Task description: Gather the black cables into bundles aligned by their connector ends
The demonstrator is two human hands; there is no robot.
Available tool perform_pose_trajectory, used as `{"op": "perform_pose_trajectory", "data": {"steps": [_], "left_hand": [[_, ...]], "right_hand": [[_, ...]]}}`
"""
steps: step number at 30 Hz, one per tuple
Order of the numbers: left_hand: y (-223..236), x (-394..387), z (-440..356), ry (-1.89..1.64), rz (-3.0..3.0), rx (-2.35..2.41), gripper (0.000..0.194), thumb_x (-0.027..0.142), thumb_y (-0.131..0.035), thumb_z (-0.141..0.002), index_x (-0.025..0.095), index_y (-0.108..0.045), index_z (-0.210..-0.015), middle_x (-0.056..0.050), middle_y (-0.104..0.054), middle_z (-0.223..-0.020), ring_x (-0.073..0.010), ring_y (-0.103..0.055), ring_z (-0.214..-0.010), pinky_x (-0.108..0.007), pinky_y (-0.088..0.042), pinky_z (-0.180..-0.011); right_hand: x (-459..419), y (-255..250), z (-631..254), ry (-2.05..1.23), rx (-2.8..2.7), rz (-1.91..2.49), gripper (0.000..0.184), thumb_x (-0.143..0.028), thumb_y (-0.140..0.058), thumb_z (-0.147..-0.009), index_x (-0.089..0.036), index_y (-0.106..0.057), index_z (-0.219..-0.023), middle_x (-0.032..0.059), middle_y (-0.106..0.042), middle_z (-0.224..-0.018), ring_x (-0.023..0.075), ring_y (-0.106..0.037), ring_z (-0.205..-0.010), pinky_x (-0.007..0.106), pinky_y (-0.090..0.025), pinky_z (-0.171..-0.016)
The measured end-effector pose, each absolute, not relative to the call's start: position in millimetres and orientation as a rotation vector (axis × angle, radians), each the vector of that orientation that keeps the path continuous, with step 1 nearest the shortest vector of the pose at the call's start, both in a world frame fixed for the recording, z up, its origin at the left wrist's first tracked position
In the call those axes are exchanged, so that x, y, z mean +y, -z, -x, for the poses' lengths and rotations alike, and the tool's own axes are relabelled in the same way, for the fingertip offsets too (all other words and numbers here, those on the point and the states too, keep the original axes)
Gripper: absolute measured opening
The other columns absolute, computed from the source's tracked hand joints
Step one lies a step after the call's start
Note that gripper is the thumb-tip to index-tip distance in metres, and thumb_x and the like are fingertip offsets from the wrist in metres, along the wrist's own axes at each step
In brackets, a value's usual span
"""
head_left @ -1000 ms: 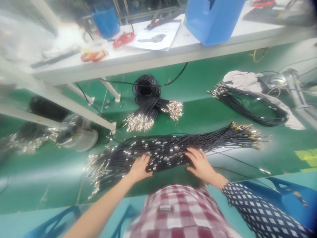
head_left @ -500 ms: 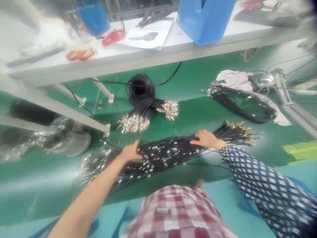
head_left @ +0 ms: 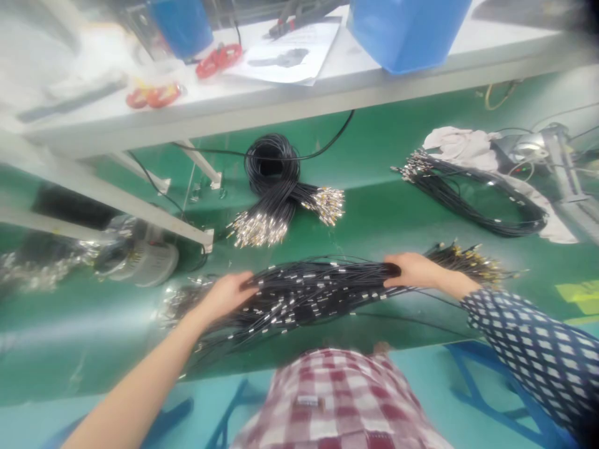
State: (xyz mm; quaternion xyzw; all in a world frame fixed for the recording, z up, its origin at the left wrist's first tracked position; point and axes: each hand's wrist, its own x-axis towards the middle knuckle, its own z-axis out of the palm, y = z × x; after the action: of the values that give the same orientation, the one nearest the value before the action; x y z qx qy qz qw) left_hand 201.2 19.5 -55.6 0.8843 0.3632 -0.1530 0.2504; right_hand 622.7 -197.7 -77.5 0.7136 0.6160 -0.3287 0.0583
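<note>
A long loose bundle of black cables [head_left: 322, 287], dotted with small white tags, lies across the green surface in front of me. Gold-coloured connector ends [head_left: 472, 259] fan out at its right end, and silvery ends show at the left. My left hand [head_left: 231, 293] is wrapped round the left part of the bundle, its fingertips partly hidden among the cables. Toward the right end, my right hand [head_left: 412, 271] curls round the cables with thumb and fingers on either side. Some strands hang loose below the bundle.
Beyond the bundle lies a coiled cable bunch [head_left: 271, 165] with metal tips. Another cable loop [head_left: 486, 199] rests at right beside a pale cloth [head_left: 461, 146]. A white shelf [head_left: 290, 106] crosses above, carrying a blue bin [head_left: 407, 37], red-handled tools [head_left: 219, 59] and paper. A metal leg [head_left: 163, 218] stands left.
My right hand has slid right along the bundle and closed round it. My left hand has shifted slightly left. The bundle's middle looks more bunched, and the view has moved a little.
</note>
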Motion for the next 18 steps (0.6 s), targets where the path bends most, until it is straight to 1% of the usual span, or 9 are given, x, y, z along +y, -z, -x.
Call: {"op": "perform_pose_trajectory", "data": {"steps": [2,5,6,8,10,12,14,16,18], "left_hand": [[44.3,16.7,-197.2,0.323,-2.369,1.006,0.038,0.050,-0.046,-0.086,0.017,-0.061,-0.098,-0.004,-0.069,-0.083,-0.0198,-0.061,-0.070,-0.029,-0.044,-0.067],[47.6,18.8,-198.8,0.312,-2.339,1.019,0.038,0.051,-0.048,-0.083,0.018,-0.062,-0.096,-0.003,-0.069,-0.082,-0.0192,-0.060,-0.069,-0.029,-0.044,-0.066],[52.8,22.1,-201.2,0.326,-2.335,1.032,0.038,0.051,-0.048,-0.083,0.018,-0.062,-0.094,-0.003,-0.069,-0.081,-0.0193,-0.060,-0.069,-0.029,-0.045,-0.065],[65.1,31.9,-207.9,0.344,-2.338,1.065,0.038,0.051,-0.048,-0.082,0.018,-0.063,-0.094,-0.004,-0.069,-0.082,-0.0205,-0.062,-0.072,-0.030,-0.046,-0.068],[75.3,41.6,-216.9,0.342,-2.339,1.091,0.042,0.051,-0.048,-0.082,0.017,-0.063,-0.101,-0.007,-0.071,-0.093,-0.0233,-0.065,-0.082,-0.033,-0.048,-0.076],[79.9,42.5,-228.1,0.310,-2.355,1.113,0.058,0.055,-0.056,-0.076,0.016,-0.057,-0.119,-0.013,-0.066,-0.117,-0.0291,-0.062,-0.105,-0.040,-0.045,-0.092],[79.5,26.7,-241.6,0.248,-2.412,1.126,0.098,0.061,-0.071,-0.059,0.014,-0.039,-0.140,-0.020,-0.045,-0.144,-0.0382,-0.042,-0.131,-0.053,-0.028,-0.108],[79.2,-4.9,-258.7,0.180,-2.475,1.025,0.127,0.067,-0.075,-0.048,0.012,-0.021,-0.149,-0.026,-0.025,-0.153,-0.0433,-0.022,-0.141,-0.063,-0.009,-0.111],[87.2,-38.5,-280.1,0.128,-2.482,0.926,0.137,0.067,-0.077,-0.044,0.012,-0.011,-0.151,-0.028,-0.016,-0.155,-0.0442,-0.011,-0.143,-0.066,-0.003,-0.110]], "right_hand": [[-200.1,73.9,-622.4,1.048,1.862,-2.217,0.048,-0.052,-0.063,-0.072,-0.022,-0.063,-0.109,0.0078,-0.071,-0.093,0.0272,-0.066,-0.082,0.033,-0.047,-0.070],[-193.9,83.8,-615.4,1.216,1.806,-2.208,0.065,-0.047,-0.074,-0.058,-0.024,-0.061,-0.118,0.0067,-0.069,-0.109,0.0275,-0.066,-0.092,0.033,-0.050,-0.076],[-189.5,88.7,-612.6,1.241,1.784,-2.203,0.066,-0.045,-0.075,-0.056,-0.023,-0.063,-0.117,0.0077,-0.068,-0.113,0.0284,-0.065,-0.095,0.033,-0.050,-0.078],[-179.3,94.9,-608.9,1.236,1.740,-2.213,0.054,-0.043,-0.072,-0.058,-0.019,-0.069,-0.106,0.0106,-0.069,-0.110,0.0304,-0.064,-0.098,0.035,-0.049,-0.082],[-169.9,92.0,-609.3,1.242,1.720,-2.225,0.042,-0.042,-0.066,-0.063,-0.017,-0.072,-0.096,0.0111,-0.071,-0.103,0.0301,-0.065,-0.096,0.034,-0.049,-0.081],[-162.8,79.4,-612.0,1.288,1.757,-2.198,0.036,-0.040,-0.061,-0.066,-0.018,-0.071,-0.093,0.0081,-0.072,-0.097,0.0272,-0.066,-0.091,0.031,-0.050,-0.078],[-158.2,60.8,-612.7,1.428,1.784,-2.131,0.028,-0.037,-0.058,-0.067,-0.019,-0.070,-0.085,0.0055,-0.073,-0.082,0.0244,-0.067,-0.078,0.030,-0.050,-0.069],[-155.5,42.2,-609.3,1.611,1.774,-2.061,0.020,-0.035,-0.054,-0.069,-0.019,-0.065,-0.074,0.0048,-0.068,-0.062,0.0222,-0.064,-0.061,0.030,-0.048,-0.059],[-151.5,28.4,-604.7,1.603,1.776,-2.088,0.020,-0.035,-0.054,-0.071,-0.020,-0.065,-0.077,0.0077,-0.067,-0.060,0.0199,-0.061,-0.051,0.030,-0.046,-0.051]]}}
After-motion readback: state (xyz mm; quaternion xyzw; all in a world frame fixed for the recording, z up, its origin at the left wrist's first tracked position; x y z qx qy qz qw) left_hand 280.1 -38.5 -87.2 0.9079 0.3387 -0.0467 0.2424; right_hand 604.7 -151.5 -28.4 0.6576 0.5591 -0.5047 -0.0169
